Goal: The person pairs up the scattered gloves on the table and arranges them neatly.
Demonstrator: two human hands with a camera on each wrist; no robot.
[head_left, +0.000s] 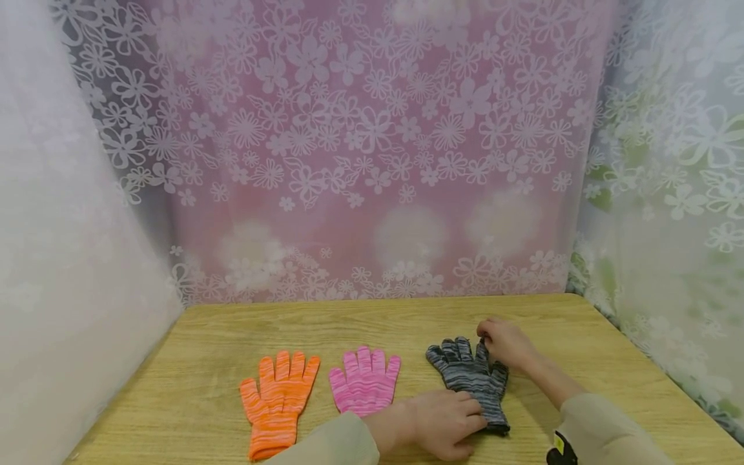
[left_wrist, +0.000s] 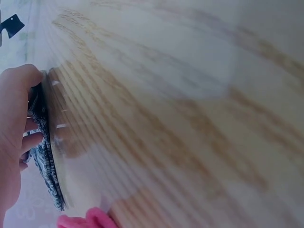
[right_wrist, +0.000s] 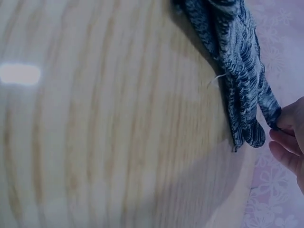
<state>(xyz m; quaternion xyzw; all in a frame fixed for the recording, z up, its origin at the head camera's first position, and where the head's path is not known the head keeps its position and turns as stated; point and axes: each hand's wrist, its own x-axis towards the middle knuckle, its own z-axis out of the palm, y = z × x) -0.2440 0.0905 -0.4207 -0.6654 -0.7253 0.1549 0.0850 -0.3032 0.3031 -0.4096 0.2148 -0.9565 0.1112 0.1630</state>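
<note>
A grey-and-black knitted glove (head_left: 473, 381) lies palm-down or palm-up, I cannot tell which, on the right half of the table. My right hand (head_left: 507, 345) pinches the tip of one of its fingers, seen closely in the right wrist view, where the glove (right_wrist: 240, 71) bunches slightly. At the glove's lower left, near the dark cuff, my left hand (head_left: 444, 423) holds the edge with bent fingers. The left wrist view shows the left hand (left_wrist: 14, 118) against the glove (left_wrist: 45, 161), its grip partly hidden.
An orange glove (head_left: 279, 403) lies spread at the left, and a pink glove (head_left: 363, 381) lies in the middle, its cuff hidden behind my left forearm. Flowered curtains (head_left: 372, 161) enclose the back and sides of the wooden table (head_left: 349, 323).
</note>
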